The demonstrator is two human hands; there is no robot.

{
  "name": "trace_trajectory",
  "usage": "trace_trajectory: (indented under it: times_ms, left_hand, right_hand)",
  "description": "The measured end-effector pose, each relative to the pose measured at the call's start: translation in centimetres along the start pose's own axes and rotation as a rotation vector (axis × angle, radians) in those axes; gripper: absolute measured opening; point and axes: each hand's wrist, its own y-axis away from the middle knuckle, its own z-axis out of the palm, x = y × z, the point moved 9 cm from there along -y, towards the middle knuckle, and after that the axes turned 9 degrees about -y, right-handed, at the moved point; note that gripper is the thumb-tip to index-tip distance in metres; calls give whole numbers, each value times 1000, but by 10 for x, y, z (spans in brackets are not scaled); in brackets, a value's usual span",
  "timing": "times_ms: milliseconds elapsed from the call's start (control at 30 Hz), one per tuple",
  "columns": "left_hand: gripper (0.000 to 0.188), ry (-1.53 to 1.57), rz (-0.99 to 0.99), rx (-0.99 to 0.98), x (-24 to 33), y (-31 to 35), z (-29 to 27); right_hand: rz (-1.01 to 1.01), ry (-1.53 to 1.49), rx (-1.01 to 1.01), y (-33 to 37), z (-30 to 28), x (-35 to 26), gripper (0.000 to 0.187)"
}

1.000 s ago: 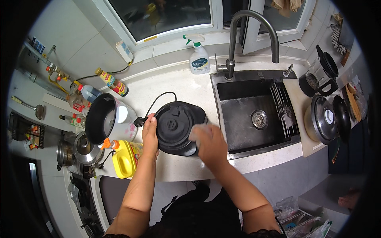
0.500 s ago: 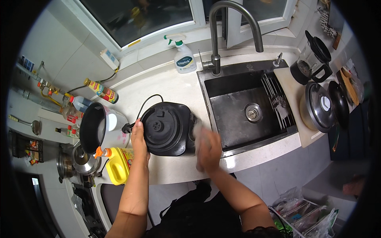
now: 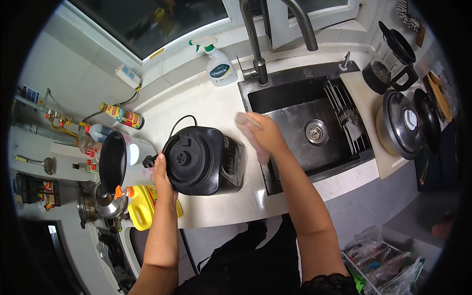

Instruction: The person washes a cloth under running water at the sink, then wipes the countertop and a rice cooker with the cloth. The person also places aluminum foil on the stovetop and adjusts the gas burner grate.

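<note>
A black blender base (image 3: 195, 160) with a round top and a glossy front panel sits on the white counter (image 3: 216, 110). My left hand (image 3: 162, 176) grips its left side, the thumb near the top edge and the fingers hidden below. Behind it a black power cord (image 3: 183, 120) curves, and its plug (image 3: 149, 161) lies close to my left thumb. My right hand (image 3: 268, 135) is closed around a greyish-pink cloth (image 3: 251, 136). That hand is apart from the base, above the counter at the sink's left edge.
To the right is a black sink (image 3: 295, 132) with a faucet (image 3: 260, 64) and a roll-up rack. A blender jug (image 3: 388, 69) and lidded pot (image 3: 405, 123) stand beyond. Left are a rice cooker pot (image 3: 114, 160) and yellow jug (image 3: 142, 211); a spray bottle (image 3: 220, 69) stands behind.
My right hand with the cloth has moved off the base's right side, away from me toward the sink. My left hand stays on the base. The view has shifted slightly.
</note>
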Motion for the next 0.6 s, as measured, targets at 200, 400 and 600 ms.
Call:
trace_trajectory:
  times_ms: [200, 400, 600]
  left_hand:
    - [47, 2, -3, 11, -2, -5, -3]
    - [47, -6, -16, 35, -7, -5, -11]
    - [47, -7, -4, 58, -6, -9, -14]
  right_hand:
    - [-11, -156, 136, -4, 46, 34, 35]
    - [-65, -37, 254, 3, 15, -16, 32]
    - [82, 20, 391, 91, 53, 17, 41]
